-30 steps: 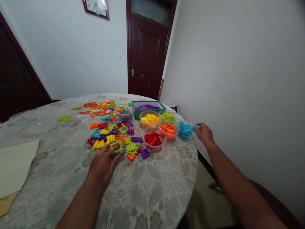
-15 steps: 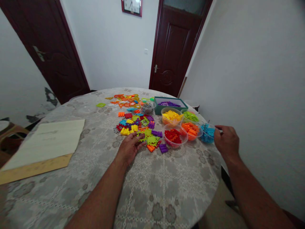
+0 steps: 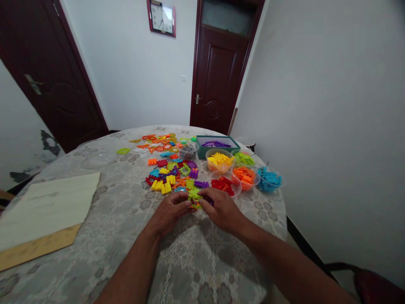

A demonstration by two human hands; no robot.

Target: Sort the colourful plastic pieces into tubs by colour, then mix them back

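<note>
My left hand (image 3: 171, 210) and my right hand (image 3: 222, 207) meet over the table, one on each side of a lime green toothed plastic gear (image 3: 194, 194). Thumb and fingers of each hand are closed on its edges. Part of the gear and whatever else the fingertips hold is hidden. Just beyond lie purple ridged blocks (image 3: 201, 184) and a pile of mixed toothed pieces. Yellow ridged blocks (image 3: 166, 188) sit beyond my left hand. The clear bowl of red pieces (image 3: 222, 185) stands close behind my right hand.
Further right are bowls of yellow (image 3: 220, 160), orange (image 3: 244, 175), green (image 3: 243, 158) and blue pieces (image 3: 268, 180). Behind them stands a green box (image 3: 201, 151) with purple pieces. A bowl of grey pieces (image 3: 187, 149) is beside it. Paper sheets (image 3: 53, 207) lie at the left.
My right hand has come from beside the bowl of blue pieces to the lime green gear, meeting my left hand there. The camera view has shifted slightly.
</note>
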